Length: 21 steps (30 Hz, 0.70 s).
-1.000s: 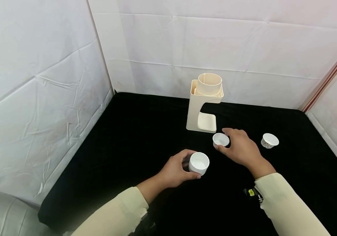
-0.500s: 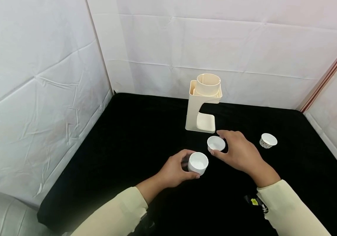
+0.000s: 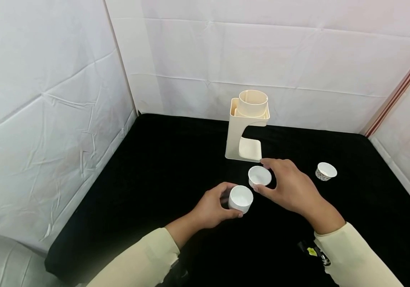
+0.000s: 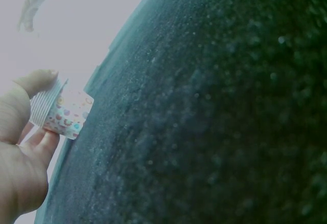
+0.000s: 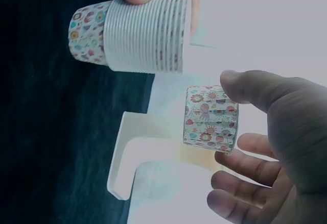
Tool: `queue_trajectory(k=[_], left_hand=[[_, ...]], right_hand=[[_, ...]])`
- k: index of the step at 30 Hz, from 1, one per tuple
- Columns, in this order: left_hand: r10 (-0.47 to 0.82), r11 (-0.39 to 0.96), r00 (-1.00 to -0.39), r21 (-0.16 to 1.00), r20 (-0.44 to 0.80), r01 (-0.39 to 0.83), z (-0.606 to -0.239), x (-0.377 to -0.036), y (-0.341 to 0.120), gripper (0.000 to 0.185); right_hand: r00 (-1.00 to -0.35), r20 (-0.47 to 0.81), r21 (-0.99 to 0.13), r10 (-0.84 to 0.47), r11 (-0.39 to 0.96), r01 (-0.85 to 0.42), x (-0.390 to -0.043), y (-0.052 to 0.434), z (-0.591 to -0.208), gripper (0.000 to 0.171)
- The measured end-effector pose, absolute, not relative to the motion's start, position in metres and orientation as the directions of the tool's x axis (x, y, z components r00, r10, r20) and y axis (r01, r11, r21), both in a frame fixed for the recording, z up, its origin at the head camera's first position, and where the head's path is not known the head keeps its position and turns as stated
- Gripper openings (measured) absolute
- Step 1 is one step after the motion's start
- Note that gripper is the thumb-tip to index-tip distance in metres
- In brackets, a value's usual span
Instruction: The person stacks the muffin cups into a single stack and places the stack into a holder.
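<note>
My left hand [image 3: 213, 205] grips a stack of nested paper cups [image 3: 241, 199], thumb on one side and fingers on the other. In the right wrist view the stack [image 5: 145, 35] shows many white rims and a colourful printed end cup. A single printed paper cup [image 3: 259, 176] is pinched near its rim between the thumb and a finger of my right hand [image 3: 291, 185]. That cup [image 5: 210, 119] is close beside the stack, with a small gap between them. Its mouth faces up in the head view, and its inside is plain white.
A cream cup-holder stand [image 3: 235, 135] with a round tube on top and a small tray below is just behind my hands. Another printed paper cup [image 3: 326, 171] stands to the right on the black-covered table [image 3: 176, 159]. White cloth walls [image 3: 262, 52] enclose the back and sides.
My right hand has moved left and slightly nearer to me with the single cup, bringing it closer to the stack. The left hand and its stack have stayed nearly still.
</note>
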<state>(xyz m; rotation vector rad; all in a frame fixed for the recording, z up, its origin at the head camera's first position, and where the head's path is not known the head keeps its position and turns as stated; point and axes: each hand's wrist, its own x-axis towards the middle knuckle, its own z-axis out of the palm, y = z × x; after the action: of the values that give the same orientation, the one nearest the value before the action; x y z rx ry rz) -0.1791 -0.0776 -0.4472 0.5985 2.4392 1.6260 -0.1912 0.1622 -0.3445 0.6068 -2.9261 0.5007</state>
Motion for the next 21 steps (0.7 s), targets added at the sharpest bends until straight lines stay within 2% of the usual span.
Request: queue_trajectory(k=[21], left_hand=[[0.422, 0.319, -0.902, 0.916, 0.092, 0.243, -0.444, -0.177, -0.079, 0.069]], right_hand=[[-0.853, 0.232, -0.281, -0.468, 0.807, -0.52, -0.173, 0.146, -0.343, 0.071]])
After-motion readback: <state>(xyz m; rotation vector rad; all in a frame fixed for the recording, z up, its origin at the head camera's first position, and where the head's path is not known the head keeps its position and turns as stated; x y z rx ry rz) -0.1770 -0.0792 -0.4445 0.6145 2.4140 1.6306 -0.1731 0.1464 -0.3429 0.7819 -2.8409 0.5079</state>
